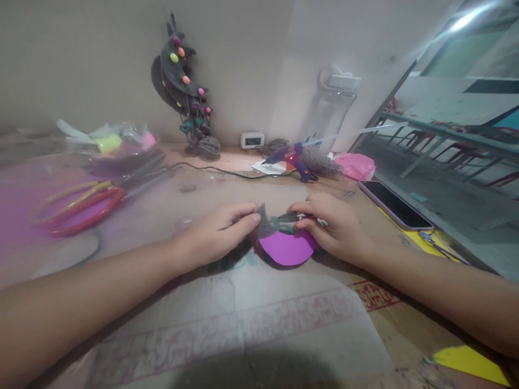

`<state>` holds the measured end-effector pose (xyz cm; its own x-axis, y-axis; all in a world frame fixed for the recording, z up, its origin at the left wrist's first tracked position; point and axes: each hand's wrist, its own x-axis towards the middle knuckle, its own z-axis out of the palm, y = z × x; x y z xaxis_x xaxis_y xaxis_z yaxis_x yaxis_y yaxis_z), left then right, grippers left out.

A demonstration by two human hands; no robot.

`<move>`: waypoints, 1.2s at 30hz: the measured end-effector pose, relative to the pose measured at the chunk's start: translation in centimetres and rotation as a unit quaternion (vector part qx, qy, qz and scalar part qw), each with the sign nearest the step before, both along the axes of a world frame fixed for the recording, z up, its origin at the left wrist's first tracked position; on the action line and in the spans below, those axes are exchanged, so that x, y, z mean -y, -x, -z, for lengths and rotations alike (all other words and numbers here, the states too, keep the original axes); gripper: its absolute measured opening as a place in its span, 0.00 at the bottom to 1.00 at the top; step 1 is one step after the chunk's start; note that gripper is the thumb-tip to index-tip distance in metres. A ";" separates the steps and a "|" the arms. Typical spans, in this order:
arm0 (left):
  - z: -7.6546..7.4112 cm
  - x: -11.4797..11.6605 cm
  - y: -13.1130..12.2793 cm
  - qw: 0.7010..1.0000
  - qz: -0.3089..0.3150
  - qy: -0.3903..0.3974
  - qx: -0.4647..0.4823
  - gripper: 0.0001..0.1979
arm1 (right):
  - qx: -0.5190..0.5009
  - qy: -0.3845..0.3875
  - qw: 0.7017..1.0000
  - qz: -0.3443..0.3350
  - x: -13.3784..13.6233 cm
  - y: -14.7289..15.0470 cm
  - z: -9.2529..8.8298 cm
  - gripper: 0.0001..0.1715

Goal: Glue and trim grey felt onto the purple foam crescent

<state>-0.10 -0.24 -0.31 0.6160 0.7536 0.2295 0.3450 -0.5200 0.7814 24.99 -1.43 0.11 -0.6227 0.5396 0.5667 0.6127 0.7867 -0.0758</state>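
Note:
A purple crescent-shaped cutout (287, 249) is held low over the table between both hands. Grey yarn (266, 224) covers its left horn. My left hand (221, 227) pinches that grey-covered horn between thumb and fingers. On the other side, my right hand (330, 221) closes around the crescent's right end. A dark grey pointed piece, perhaps the other horn or yarn, pokes out from its fingertips; the fingers partly hide it. Behind the hands lies a blue glue gun (298, 160) with a small red light on.
Red-handled scissors (91, 216) and a plastic bag (117, 143) lie left. A decorated grey moon (174, 75) leans on the wall. A cable, small digital clock (252, 141), clear bottle (330, 116) and pink bag (356, 166) stand behind. A phone (395, 204) rests at the right edge.

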 end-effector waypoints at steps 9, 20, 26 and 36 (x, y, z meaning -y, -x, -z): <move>0.3 -0.1 0.2 0.999 -0.006 -0.046 0.009 0.13 | -0.128 0.033 0.990 0.052 0.4 0.0 -0.3 0.12; 0.1 0.0 0.1 1.000 -0.023 -0.020 0.001 0.17 | -0.272 0.211 0.934 0.094 -1.2 0.2 0.6 0.10; -0.3 0.3 0.1 1.000 -0.015 -0.015 -0.019 0.15 | -0.302 0.179 0.928 0.125 -2.0 0.0 0.6 0.08; -0.4 0.2 -0.2 0.999 -0.021 -0.012 -0.049 0.11 | -0.243 0.076 0.957 0.138 -1.6 -0.3 0.2 0.05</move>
